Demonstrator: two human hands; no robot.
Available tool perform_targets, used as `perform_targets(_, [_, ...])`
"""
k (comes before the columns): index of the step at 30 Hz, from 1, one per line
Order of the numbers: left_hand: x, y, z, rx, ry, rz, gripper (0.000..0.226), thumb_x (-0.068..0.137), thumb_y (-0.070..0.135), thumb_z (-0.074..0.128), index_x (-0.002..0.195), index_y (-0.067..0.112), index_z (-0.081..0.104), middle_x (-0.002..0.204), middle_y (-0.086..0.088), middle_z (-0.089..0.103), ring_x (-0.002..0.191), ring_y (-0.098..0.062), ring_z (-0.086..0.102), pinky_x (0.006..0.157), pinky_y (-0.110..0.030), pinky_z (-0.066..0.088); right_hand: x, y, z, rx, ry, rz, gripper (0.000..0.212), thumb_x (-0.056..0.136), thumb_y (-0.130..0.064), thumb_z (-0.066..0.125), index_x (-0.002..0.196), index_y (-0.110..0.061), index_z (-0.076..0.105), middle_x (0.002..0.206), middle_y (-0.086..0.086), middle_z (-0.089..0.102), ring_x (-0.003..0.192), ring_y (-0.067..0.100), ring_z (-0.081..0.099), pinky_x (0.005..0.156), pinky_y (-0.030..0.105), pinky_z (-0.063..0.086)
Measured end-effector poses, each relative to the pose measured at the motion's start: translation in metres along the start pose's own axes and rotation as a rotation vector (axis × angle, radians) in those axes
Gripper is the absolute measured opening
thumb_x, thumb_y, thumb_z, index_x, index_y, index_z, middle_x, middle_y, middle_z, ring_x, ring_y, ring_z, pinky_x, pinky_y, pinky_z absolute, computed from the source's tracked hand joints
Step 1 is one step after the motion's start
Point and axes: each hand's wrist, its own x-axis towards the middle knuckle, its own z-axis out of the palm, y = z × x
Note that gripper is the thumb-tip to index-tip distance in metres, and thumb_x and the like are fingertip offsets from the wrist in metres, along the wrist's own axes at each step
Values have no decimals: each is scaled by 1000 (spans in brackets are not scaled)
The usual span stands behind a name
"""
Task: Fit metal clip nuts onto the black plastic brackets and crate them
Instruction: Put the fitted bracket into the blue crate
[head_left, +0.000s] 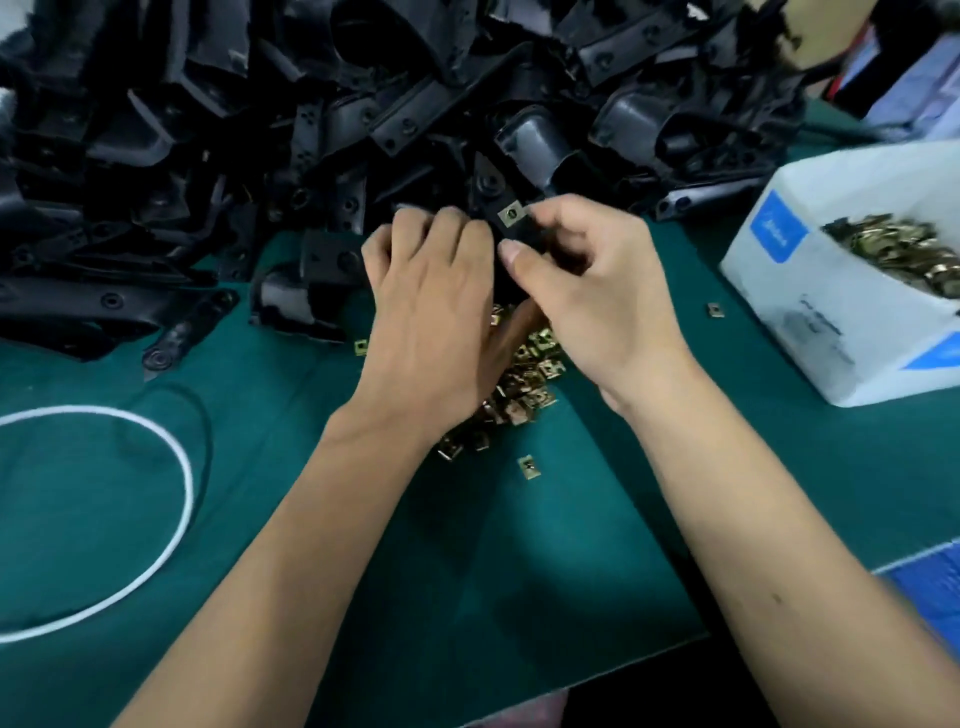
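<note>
A black plastic bracket sits between my two hands at the table's middle, with a brass clip nut seated on its tab. My left hand grips the bracket from the left, fingers curled over it. My right hand pinches the bracket by the clip nut, thumb in front. Most of the bracket is hidden behind the fingers. Below the hands lies a loose heap of clip nuts on the green mat.
A big pile of black brackets fills the back and left. A white carton holding several clip nuts stands at the right. A white cord loop lies at left. Single nuts are scattered on the green mat.
</note>
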Motion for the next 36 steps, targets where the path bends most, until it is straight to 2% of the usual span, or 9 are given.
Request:
perform_targets(4, [14,69,-7,-46,60,146,63,88,54,38,123,5,56,133,-13,54,124,-37,47,104,-46,31,-20,-4,-64,-1,197,-53,8,90,-15,67,92,-22,69,83,-5,73,73,8,63,70,33,53])
perform_targets(8, [26,162,-11,-217,150,404,55,85,41,52,125,3,60,129,-15,58,122,-38,51,104,-45,34,-60,-1,-154,27,430,-95,9,92,-4,64,93,-13,65,82,4,66,75,13,59,70,34,50])
perform_targets(15, [4,357,27,-455,113,873,55,82,19,62,135,4,60,128,-11,62,125,-33,52,121,-40,27,-178,43,-299,6,1024,-9,5,96,-8,63,101,-10,63,93,11,63,86,20,56,81,42,51])
perform_targets(18, [-29,410,76,-582,-185,942,58,87,14,64,143,3,54,142,-12,56,136,-30,45,124,-35,23,-225,89,-329,51,1233,214,11,96,-5,62,91,-15,64,76,-1,65,68,10,58,66,28,52])
perform_targets(21, [-74,431,135,-593,-642,863,64,93,17,66,153,9,46,154,-10,45,144,-29,39,119,-39,32,-274,157,-340,111,1395,635,18,94,-5,69,79,-13,64,72,3,65,61,12,63,62,37,59])
perform_targets(24, [-110,421,185,-509,-826,795,50,91,22,69,139,10,59,143,-9,54,134,-31,49,109,-44,44,-317,220,-331,194,1412,1018,16,89,-7,74,77,-12,64,83,15,70,65,20,65,67,44,63])
perform_targets(28, [-126,405,213,-406,-911,789,39,90,22,70,127,8,65,132,-10,58,126,-30,53,106,-43,46,-343,260,-310,245,1195,1320,15,86,-15,76,93,-5,69,84,16,69,75,31,67,74,45,58])
perform_targets(33, [-109,401,197,-577,-845,715,34,90,19,72,124,13,69,126,-5,63,118,-25,60,103,-38,47,-314,246,-303,154,1120,1234,16,80,-14,72,93,-5,73,91,17,75,85,33,73,65,35,56])
perform_targets(36, [-81,394,159,-742,-689,673,27,91,21,72,118,19,72,118,2,65,109,-20,64,99,-39,50,-269,211,-314,57,1068,1018,6,83,-8,70,87,-8,74,87,13,76,92,33,74,79,41,60])
